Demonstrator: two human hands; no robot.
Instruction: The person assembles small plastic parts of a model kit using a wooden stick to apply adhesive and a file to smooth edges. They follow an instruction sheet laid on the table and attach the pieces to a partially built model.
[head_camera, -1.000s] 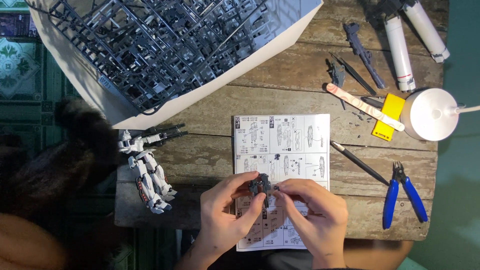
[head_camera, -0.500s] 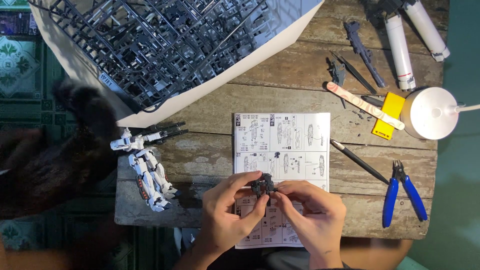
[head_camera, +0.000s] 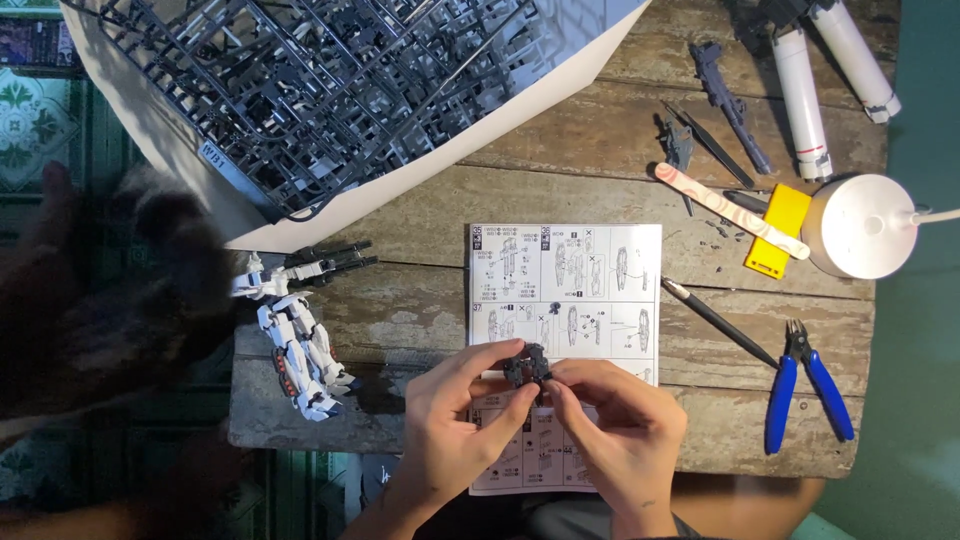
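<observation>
From my head camera, I held a small dark grey plastic model part (head_camera: 526, 366) pinched between both hands above the lower half of the instruction sheet (head_camera: 565, 290). My left hand (head_camera: 455, 425) was clamped on the part's left side with thumb and fingertips, and my right hand (head_camera: 615, 430) was closed on its right side, the two hands meeting at the part. The part looked knobbly and angular, matte in finish. The sheet was thin white paper printed with line diagrams, lying flat on the rough, weathered wooden surface (head_camera: 600, 190), whose planks showed cracks and worn grain. Well to my left lay a white, hard-edged model figure (head_camera: 295, 335), just by the surface's left edge. Above it a pale box (head_camera: 560, 85) held tangled grey plastic runners (head_camera: 320, 80). To my right lay blue-handled nippers (head_camera: 805, 385) near the right edge, a slim dark hobby knife (head_camera: 715, 320) between them and the sheet, a long pale sanding stick (head_camera: 730, 210), a yellow block (head_camera: 778, 230) and a round white lamp base (head_camera: 858, 227). Bare wood lay open between the sheet and the figure.
</observation>
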